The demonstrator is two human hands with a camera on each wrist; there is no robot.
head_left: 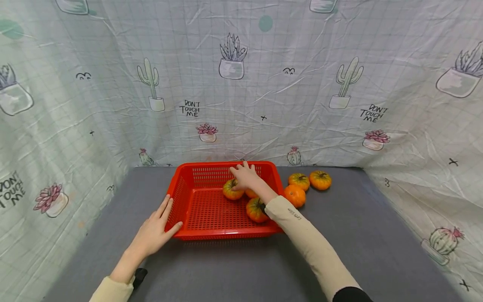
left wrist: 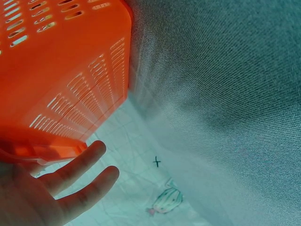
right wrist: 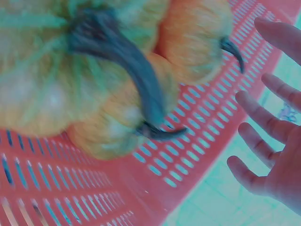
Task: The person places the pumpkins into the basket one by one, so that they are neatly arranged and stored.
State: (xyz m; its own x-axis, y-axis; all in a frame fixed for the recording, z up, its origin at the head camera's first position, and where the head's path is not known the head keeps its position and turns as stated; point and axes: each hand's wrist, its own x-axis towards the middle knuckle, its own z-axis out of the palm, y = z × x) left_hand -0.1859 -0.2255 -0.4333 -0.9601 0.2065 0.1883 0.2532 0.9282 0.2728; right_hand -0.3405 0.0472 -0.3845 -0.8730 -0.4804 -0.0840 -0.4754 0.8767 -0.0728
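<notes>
A red plastic basket (head_left: 211, 233) with slotted walls stands on the grey table. On its left corner rests my left hand (head_left: 152, 230), thumb over the front rim and fingers along the left side; the left wrist view shows two of those fingers (left wrist: 80, 174) extended. My right hand (head_left: 247, 176) reaches over the basket's right half, its fingers (right wrist: 263, 113) spread and holding nothing. Below and around it lie a green-streaked orange pumpkin (head_left: 231, 191), one partly hidden under the hand (head_left: 250, 193), and a nearer pumpkin (head_left: 256, 211). Dark curved stems show in the right wrist view.
Right of the basket, outside it, sit two streaked pumpkins (head_left: 299, 180) and a plainer orange one (head_left: 294, 196) close against the basket wall. A pale cloth (head_left: 264, 126) printed with cacti hangs behind and along both sides of the table (head_left: 226, 268).
</notes>
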